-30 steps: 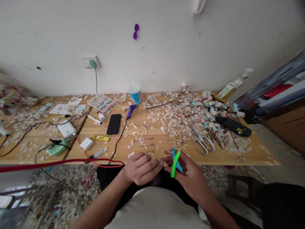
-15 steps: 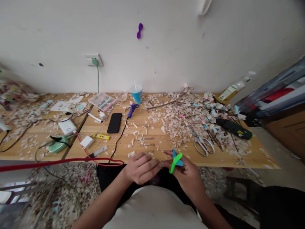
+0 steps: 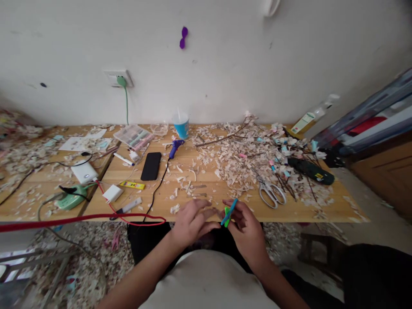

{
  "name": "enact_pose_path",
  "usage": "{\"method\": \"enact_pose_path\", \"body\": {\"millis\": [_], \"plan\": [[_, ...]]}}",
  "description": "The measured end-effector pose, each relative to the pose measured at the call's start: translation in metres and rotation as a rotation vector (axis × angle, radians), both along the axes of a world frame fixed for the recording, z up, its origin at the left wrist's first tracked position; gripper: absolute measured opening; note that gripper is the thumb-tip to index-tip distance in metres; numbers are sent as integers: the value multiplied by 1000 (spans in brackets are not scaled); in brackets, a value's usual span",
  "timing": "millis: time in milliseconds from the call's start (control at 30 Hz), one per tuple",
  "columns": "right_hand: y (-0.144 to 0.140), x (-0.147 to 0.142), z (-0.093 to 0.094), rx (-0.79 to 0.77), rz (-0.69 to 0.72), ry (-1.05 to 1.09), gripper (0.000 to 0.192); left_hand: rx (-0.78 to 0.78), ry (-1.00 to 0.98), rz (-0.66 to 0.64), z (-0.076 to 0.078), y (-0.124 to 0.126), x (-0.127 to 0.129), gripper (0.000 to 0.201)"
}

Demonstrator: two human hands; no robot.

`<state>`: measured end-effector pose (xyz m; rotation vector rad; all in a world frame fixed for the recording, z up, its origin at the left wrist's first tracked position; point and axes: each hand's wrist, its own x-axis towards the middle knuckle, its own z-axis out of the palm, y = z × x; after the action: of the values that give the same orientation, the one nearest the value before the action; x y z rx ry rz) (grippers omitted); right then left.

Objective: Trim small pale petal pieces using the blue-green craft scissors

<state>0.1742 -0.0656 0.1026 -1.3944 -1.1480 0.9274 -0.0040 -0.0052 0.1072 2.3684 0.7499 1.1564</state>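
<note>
My right hand pinches a small cross of a blue and a green stick just at the near edge of the wooden table. My left hand lies beside it to the left, fingers stretched out toward the sticks and nearly touching them; it holds nothing that I can see. Both hands hover over my lap, at the table's front edge.
Wood shavings cover the table's right half, with scissors and a dark green tool. A black phone, purple glue gun, blue cup, cables and a red cord lie to the left.
My right hand has turned the stick cross so it looks smaller and lower. My left hand went from curled to fingers stretched toward the sticks. The view shifted slightly.
</note>
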Motion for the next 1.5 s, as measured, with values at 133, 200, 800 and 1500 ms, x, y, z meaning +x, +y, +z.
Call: {"method": "enact_pose_path", "body": {"millis": [133,200,800,1500], "plan": [[0,-2,-9,118,-98,-174,37,-851,-418,156,-3,-15,35,40],[1,-2,-11,186,-133,-297,36,-1179,-570,92,-1,-19,49,40],[-1,5,-16,446,-62,-816,33,-1423,-933,64,-7,-13,66,21],[-23,-5,-29,-428,136,-25,44,-1384,-1046,278,-8,-5,49,23]]}}
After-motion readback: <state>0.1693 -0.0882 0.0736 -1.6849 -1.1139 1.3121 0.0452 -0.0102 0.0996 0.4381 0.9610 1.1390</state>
